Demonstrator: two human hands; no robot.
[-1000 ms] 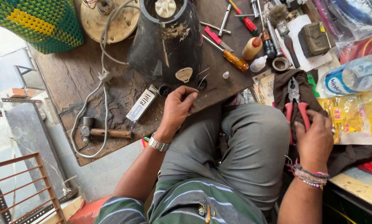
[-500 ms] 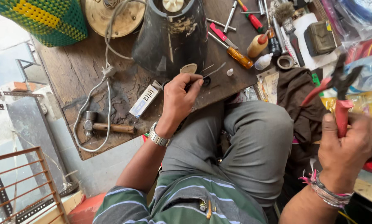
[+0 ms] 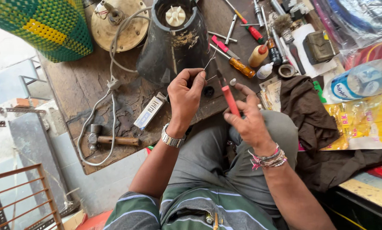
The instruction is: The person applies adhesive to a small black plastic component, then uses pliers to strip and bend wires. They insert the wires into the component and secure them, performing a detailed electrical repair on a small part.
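Observation:
My left hand [image 3: 185, 94] pinches a thin bent wire [image 3: 209, 64] between thumb and fingers, raised over the wooden board [image 3: 84, 85]. My right hand [image 3: 247, 116] grips red-handled pliers [image 3: 227, 94], their jaws pointing up toward the wire beside the left fingertips. Just beyond both hands stands a black cone-shaped appliance housing [image 3: 174, 40] with a white fan hub at its top. My grey-trousered knees lie under the hands.
A hammer [image 3: 112, 139], a white cable with plug [image 3: 112, 85], a small white box [image 3: 149, 111], screwdrivers [image 3: 237, 64] and glue bottles [image 3: 259, 54] lie on the board. A round motor [image 3: 114, 23], a green woven basket [image 3: 46, 25], a brown cloth [image 3: 306, 110] and yellow packets [image 3: 365, 119] surround it.
My right hand brought the pliers from the right side in to the middle. My left hand lifted off the board, now holding the wire up by the pliers' jaws.

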